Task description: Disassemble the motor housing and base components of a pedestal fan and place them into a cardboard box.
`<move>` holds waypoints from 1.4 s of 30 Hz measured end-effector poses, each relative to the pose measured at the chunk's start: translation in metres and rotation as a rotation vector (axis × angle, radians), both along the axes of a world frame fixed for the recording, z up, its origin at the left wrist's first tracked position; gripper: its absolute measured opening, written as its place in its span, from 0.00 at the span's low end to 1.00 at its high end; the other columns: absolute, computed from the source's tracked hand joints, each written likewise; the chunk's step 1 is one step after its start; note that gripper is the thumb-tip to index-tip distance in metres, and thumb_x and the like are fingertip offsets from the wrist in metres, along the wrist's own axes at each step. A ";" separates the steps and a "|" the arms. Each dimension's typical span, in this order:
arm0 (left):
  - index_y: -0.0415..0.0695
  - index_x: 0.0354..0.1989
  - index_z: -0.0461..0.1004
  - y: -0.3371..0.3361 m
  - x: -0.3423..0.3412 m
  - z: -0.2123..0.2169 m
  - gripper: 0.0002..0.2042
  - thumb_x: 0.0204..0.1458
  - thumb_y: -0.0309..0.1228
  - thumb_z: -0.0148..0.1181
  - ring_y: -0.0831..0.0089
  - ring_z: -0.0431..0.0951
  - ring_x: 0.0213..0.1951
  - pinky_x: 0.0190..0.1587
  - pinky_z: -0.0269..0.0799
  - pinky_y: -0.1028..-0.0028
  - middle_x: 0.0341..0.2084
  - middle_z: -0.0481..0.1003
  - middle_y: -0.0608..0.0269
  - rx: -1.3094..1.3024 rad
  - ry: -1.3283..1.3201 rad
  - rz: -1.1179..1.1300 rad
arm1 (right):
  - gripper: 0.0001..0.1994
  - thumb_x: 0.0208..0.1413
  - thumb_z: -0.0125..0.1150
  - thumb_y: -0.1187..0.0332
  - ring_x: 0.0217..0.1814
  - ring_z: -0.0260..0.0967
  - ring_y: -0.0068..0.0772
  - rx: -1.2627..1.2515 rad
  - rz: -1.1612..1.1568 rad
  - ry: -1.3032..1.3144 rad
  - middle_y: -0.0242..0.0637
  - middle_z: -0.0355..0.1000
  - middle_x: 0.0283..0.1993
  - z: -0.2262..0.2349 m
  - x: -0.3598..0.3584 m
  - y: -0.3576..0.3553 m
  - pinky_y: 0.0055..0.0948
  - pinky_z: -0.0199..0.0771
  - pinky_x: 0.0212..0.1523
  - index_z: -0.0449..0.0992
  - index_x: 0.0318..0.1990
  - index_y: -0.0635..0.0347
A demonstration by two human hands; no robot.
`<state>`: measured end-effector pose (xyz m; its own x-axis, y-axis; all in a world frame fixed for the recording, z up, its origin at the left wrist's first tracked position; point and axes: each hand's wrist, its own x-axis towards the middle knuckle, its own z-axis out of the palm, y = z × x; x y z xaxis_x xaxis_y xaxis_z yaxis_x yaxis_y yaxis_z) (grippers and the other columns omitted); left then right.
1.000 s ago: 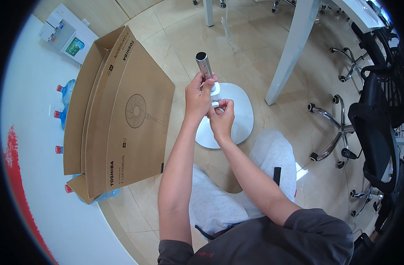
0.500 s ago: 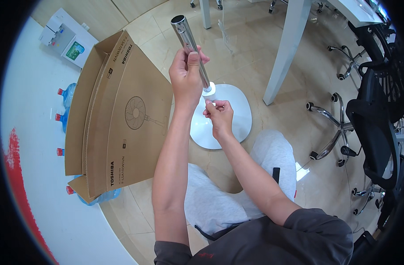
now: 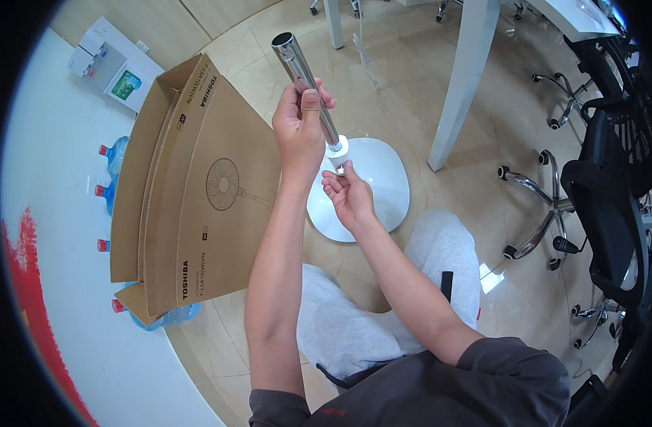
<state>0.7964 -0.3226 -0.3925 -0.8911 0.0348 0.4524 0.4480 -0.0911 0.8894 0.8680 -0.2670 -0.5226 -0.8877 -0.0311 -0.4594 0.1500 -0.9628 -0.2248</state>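
Note:
My left hand [image 3: 302,128] grips a shiny metal tube [image 3: 297,60] around its middle, holding it tilted with its open end up and away from me. The tube's lower end carries a white collar [image 3: 338,149] just above a round white base [image 3: 376,185] that lies on the tiled floor. Just under the collar, my right hand [image 3: 347,196] has its fingers curled at the tube's lower end, pinching there. I cannot tell whether the tube touches the base.
A large flat cardboard box [image 3: 197,192] with a fan drawing stands to my left against a white wall. Several water bottles [image 3: 111,158] lie behind it. A white table leg [image 3: 460,92] rises right of the base, with office chairs [image 3: 596,206] farther right.
My left hand has slid up the tube and lifted it, so much more of the tube now shows above my fist. My right hand stayed at the lower end.

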 end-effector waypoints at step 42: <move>0.33 0.48 0.68 0.002 0.000 0.000 0.18 0.66 0.39 0.49 0.72 0.75 0.35 0.44 0.77 0.67 0.34 0.73 0.59 -0.012 0.036 0.017 | 0.15 0.56 0.66 0.68 0.27 0.71 0.28 0.900 -0.270 0.001 0.40 0.72 0.31 -0.006 0.002 -0.026 0.28 0.71 0.29 0.66 0.41 0.67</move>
